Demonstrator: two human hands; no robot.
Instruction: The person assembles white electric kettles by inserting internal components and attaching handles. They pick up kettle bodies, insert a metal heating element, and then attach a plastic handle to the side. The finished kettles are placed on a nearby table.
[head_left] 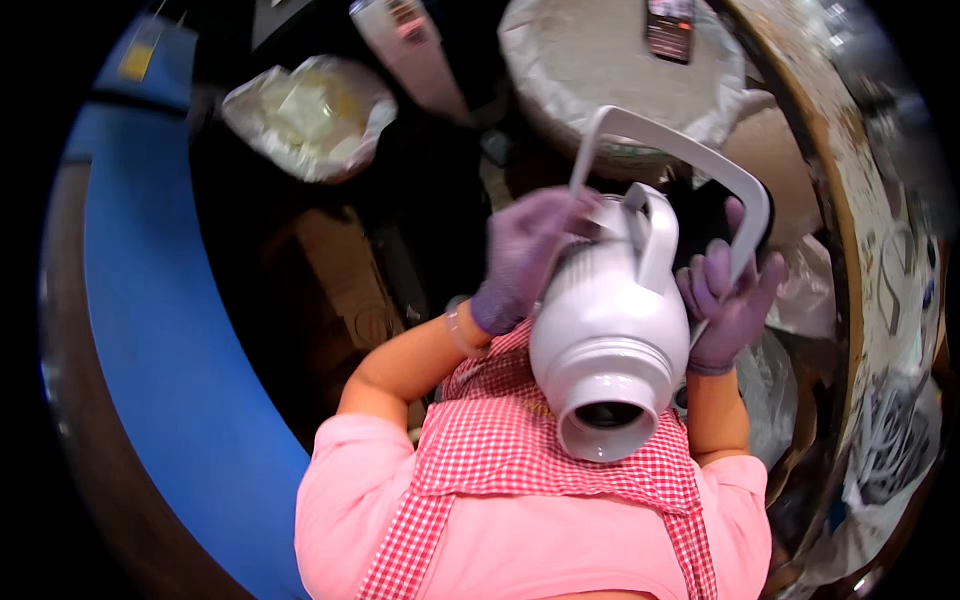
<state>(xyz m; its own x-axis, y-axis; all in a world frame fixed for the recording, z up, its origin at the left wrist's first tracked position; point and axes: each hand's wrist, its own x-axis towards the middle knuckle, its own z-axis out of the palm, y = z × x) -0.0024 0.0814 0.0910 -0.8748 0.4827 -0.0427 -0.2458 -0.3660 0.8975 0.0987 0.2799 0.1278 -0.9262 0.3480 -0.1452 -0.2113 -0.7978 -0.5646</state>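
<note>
In front of my chest is a white, rounded plastic jug body (590,300), tilted so its round open neck points toward me. A fixed loop handle (657,240) stands up from its side. My left hand (518,255), in a purple glove, is closed on the jug's far left end, its fingertips blurred. Over the jug arches a white U-shaped carry handle (690,148). One arm of it runs down through my gloved right hand (728,315), whose fingers bend around it, partly apart. Where the handle's ends meet the jug is hidden.
A blue board (150,300) runs along the left. Ahead lie a lined bowl-like bag (315,120) and a large round container with a plastic liner (520,50); a dark phone-like device (670,30) rests on it. A worn table edge (845,160) curves along the right.
</note>
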